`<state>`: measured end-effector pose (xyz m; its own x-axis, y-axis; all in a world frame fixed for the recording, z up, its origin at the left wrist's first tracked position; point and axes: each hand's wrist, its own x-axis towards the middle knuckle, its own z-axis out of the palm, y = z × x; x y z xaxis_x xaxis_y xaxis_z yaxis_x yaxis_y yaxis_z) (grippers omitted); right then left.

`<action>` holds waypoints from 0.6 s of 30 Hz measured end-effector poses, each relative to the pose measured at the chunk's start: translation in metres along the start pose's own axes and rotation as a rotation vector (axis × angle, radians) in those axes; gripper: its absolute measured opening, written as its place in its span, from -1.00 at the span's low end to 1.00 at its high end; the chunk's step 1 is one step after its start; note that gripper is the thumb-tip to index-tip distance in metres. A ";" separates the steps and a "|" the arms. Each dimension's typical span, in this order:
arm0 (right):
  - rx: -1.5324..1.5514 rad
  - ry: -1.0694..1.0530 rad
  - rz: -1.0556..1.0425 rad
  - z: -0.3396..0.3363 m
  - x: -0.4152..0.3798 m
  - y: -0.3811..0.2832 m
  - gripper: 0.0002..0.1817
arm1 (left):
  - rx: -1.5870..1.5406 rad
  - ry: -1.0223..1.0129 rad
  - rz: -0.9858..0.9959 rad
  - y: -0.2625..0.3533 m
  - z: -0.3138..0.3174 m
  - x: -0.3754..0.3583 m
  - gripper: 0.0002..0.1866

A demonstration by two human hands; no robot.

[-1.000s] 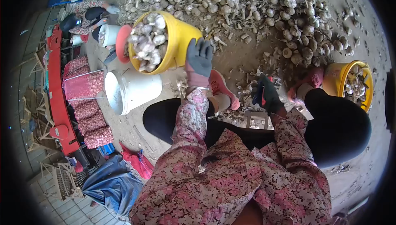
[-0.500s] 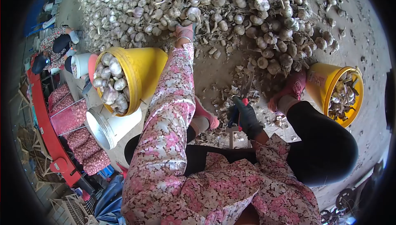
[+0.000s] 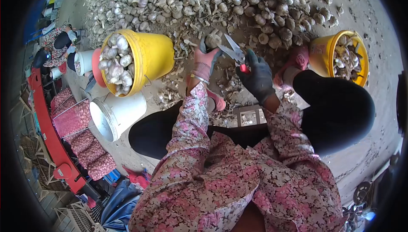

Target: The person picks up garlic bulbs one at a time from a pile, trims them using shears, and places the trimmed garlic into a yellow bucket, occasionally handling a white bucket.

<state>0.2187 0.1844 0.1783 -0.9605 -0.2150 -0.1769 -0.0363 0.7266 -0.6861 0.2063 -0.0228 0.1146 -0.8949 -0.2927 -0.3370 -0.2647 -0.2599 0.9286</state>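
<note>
My left hand (image 3: 205,61), in a pink glove with dark fingers, is closed around a garlic bulb (image 3: 213,39) at the near edge of the garlic heap (image 3: 187,6). My right hand (image 3: 257,77), in a dark grey glove, grips red-handled shears (image 3: 234,52). Their two blades are spread apart and point toward the bulb, one blade tip right beside it. Papery skins and stem bits litter the floor beneath both hands.
A yellow bucket (image 3: 157,57) of whitish bulbs stands at the left, with a white bucket (image 3: 127,108) nearer me. Another yellow bucket (image 3: 321,52) at the right holds bulbs and debris. Farther left are a person (image 3: 57,42), a red machine frame (image 3: 46,123) and net sacks (image 3: 91,153) of garlic.
My left hand has drawn back from the heap with a garlic bulb. My right hand has moved forward, bringing the spread shears up beside the bulb. The view has shifted slightly.
</note>
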 end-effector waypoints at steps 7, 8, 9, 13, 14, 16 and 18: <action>-0.208 -0.069 -0.131 -0.004 -0.038 -0.003 -0.26 | 0.532 0.083 0.136 0.035 0.025 -0.077 -0.45; -0.198 -0.112 -0.142 -0.003 -0.044 -0.002 -0.26 | 0.649 0.092 0.155 0.042 0.026 -0.086 -0.45; -0.199 -0.107 -0.141 -0.002 -0.048 -0.001 -0.26 | 0.766 0.100 0.175 0.049 0.027 -0.095 -0.45; -0.063 -0.187 -0.154 0.011 -0.066 0.009 -0.49 | 0.942 0.143 0.153 0.059 0.033 -0.125 -0.43; -0.021 -0.251 -0.154 0.013 -0.068 0.012 -0.57 | 0.941 0.141 0.153 0.063 0.037 -0.131 -0.43; -0.010 -0.263 -0.150 0.014 -0.076 0.016 -0.66 | 0.994 0.132 0.103 0.068 0.043 -0.142 -0.41; -0.002 -0.277 -0.140 0.017 -0.080 0.024 -0.73 | 0.955 0.119 0.094 0.048 0.032 -0.135 -0.42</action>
<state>0.2995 0.2083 0.1639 -0.8344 -0.4823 -0.2668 -0.1633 0.6786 -0.7161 0.3025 0.0336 0.2090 -0.8989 -0.3790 -0.2198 -0.4216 0.6114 0.6697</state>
